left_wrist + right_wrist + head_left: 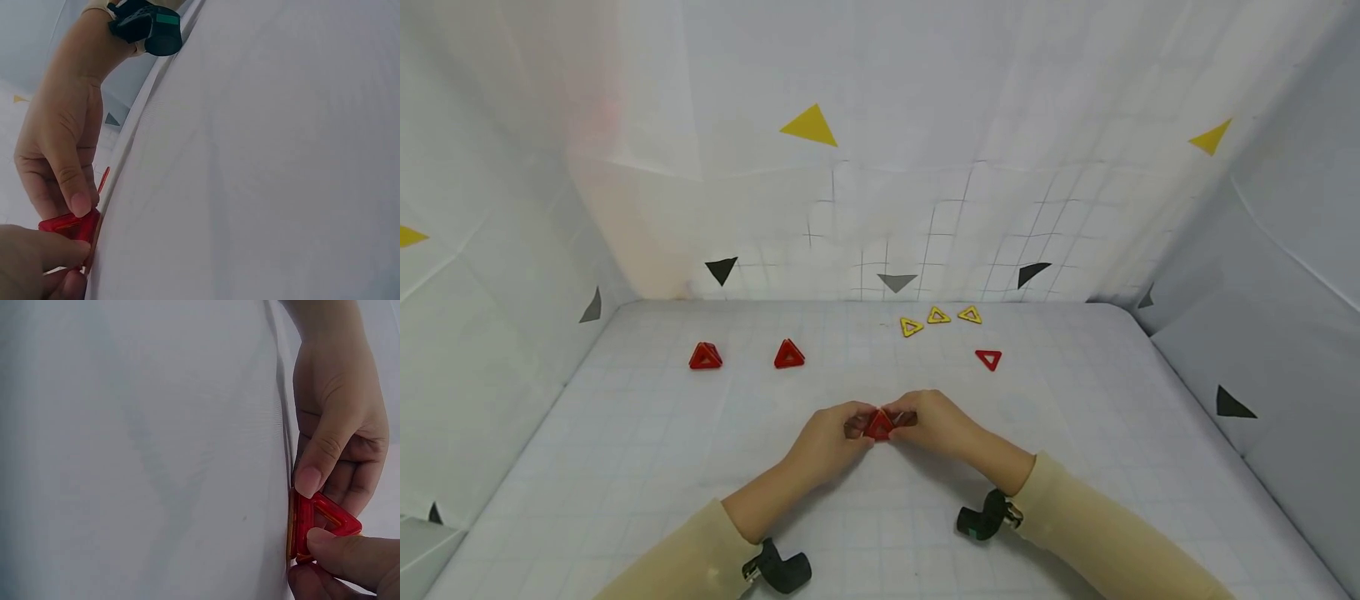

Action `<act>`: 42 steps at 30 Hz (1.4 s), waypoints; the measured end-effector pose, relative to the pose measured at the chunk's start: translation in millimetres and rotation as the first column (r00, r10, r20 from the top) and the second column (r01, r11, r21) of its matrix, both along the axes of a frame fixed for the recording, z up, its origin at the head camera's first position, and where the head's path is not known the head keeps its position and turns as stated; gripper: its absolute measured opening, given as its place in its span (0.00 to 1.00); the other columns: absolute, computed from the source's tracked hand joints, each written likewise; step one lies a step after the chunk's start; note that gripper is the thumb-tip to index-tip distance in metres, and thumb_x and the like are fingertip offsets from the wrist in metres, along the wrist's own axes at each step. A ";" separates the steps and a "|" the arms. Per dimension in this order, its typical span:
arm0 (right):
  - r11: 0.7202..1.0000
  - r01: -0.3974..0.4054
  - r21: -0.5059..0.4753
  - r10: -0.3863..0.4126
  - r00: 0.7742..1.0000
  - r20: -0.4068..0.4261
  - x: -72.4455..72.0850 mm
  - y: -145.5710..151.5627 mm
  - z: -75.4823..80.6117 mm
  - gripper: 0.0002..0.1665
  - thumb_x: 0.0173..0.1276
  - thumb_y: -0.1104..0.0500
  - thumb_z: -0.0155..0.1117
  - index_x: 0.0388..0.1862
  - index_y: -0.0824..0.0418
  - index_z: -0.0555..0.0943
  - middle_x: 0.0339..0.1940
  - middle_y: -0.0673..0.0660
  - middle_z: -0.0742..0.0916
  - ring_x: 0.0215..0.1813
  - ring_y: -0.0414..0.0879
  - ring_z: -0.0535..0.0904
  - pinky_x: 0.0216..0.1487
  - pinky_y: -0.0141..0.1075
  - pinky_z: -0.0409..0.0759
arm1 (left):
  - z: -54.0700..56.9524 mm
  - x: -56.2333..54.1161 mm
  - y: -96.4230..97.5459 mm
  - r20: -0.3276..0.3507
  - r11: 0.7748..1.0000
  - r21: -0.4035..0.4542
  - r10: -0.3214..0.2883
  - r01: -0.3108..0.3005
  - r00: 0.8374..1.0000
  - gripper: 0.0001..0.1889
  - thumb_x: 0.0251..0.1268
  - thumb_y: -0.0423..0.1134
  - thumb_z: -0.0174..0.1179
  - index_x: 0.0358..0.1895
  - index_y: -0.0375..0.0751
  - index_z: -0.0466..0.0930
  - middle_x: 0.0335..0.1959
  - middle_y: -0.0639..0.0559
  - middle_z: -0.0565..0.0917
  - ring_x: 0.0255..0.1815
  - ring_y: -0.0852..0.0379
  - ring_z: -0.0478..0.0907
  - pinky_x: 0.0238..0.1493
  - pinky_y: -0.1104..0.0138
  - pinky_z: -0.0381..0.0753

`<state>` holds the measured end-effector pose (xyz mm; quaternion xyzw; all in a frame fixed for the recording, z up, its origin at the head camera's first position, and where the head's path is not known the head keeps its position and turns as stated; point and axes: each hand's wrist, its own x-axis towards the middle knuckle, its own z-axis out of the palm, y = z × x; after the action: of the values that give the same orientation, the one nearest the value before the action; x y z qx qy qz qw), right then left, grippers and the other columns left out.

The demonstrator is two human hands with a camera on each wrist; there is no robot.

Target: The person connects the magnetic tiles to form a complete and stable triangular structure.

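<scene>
A small red triangle-tile pyramid stands on the white table in front of me, with an orange-yellow edge showing low on it in the right wrist view. My left hand pinches its left side between thumb and fingers. From the opposite side, my right hand pinches it too. Both thumbs press on the near red triangle frame, as the right wrist view shows. Fingers cover the pyramid's sides and its back is hidden.
Farther left stand two red pyramids, one at the left and one nearer the middle. A single red triangle tile lies right of center. Behind it lie three yellow triangle tiles. White sheets wall the table's back and sides.
</scene>
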<state>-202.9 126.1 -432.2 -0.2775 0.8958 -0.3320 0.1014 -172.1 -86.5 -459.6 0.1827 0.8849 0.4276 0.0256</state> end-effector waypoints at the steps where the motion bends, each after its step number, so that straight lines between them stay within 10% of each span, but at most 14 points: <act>1: 1.000 -0.003 -0.005 0.002 1.000 -0.001 -0.2 0.0 0.1 0.21 0.60 0.66 0.75 0.53 0.66 0.86 0.43 0.55 0.90 0.42 0.42 0.85 0.43 0.32 0.82 | 0.3 0.0 0.3 0.001 1.000 0.001 0.001 -0.001 1.000 0.19 0.61 0.32 0.69 0.57 0.38 0.82 0.41 0.52 0.86 0.40 0.60 0.83 0.43 0.67 0.83; 24: 0.999 -0.045 0.001 0.045 0.997 0.066 -15.6 32.4 24.7 0.15 0.67 0.62 0.70 0.52 0.60 0.87 0.46 0.52 0.89 0.44 0.42 0.83 0.45 0.35 0.81 | 1.0 -3.8 9.3 0.028 1.000 0.014 0.007 -0.008 1.000 0.20 0.63 0.40 0.70 0.58 0.40 0.81 0.48 0.52 0.86 0.43 0.61 0.84 0.48 0.65 0.83; 42: 0.969 0.236 0.068 -0.240 0.969 0.054 -50.6 95.7 36.4 0.22 0.69 0.56 0.69 0.60 0.61 0.83 0.57 0.60 0.85 0.58 0.55 0.78 0.56 0.51 0.78 | 3.0 -29.0 3.9 0.014 0.997 -0.012 0.083 -0.083 0.996 0.20 0.65 0.39 0.69 0.58 0.40 0.81 0.45 0.53 0.85 0.44 0.60 0.82 0.48 0.64 0.81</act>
<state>-253.4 221.7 -395.8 -0.1545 0.9289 -0.3224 0.0971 -201.1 -82.6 -456.6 0.1427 0.8939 0.4248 0.0151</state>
